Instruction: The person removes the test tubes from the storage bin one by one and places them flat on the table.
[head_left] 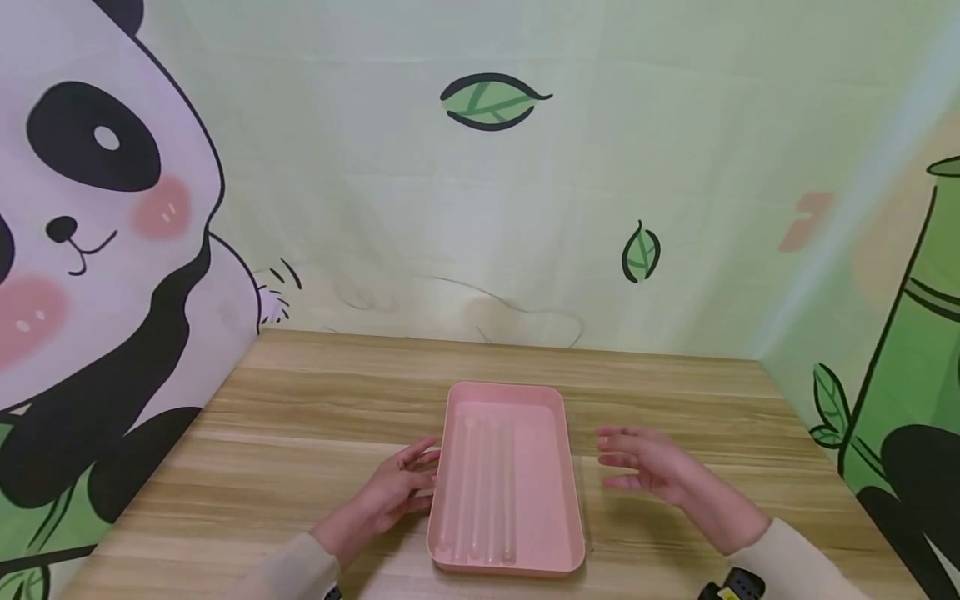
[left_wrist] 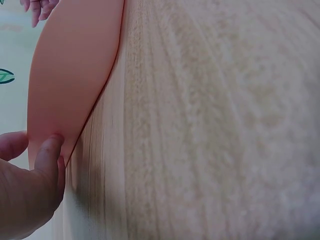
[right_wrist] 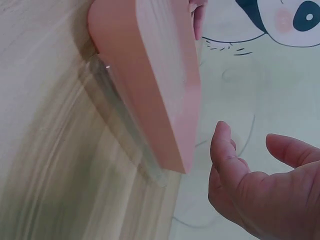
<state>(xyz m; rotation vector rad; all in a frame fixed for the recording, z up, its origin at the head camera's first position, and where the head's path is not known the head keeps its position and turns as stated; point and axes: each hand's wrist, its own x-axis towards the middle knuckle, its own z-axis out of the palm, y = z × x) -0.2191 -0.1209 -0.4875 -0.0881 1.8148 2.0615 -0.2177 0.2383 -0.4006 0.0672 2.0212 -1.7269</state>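
Shallow pink plastic rectangular tray lower centre of frame, on wooden desk; left hand fingers touching left wall, grip loose; right hand wide, apart; bring right in level

The head view looks forward and down from above the table, taking in the pink tray at lower centre with both hands beside it. The left wrist view sits very close, low at the tray's side wall, upper left of the frame. The right wrist view is equally near, with the tray at upper centre. All three views share the tray and the tabletop.
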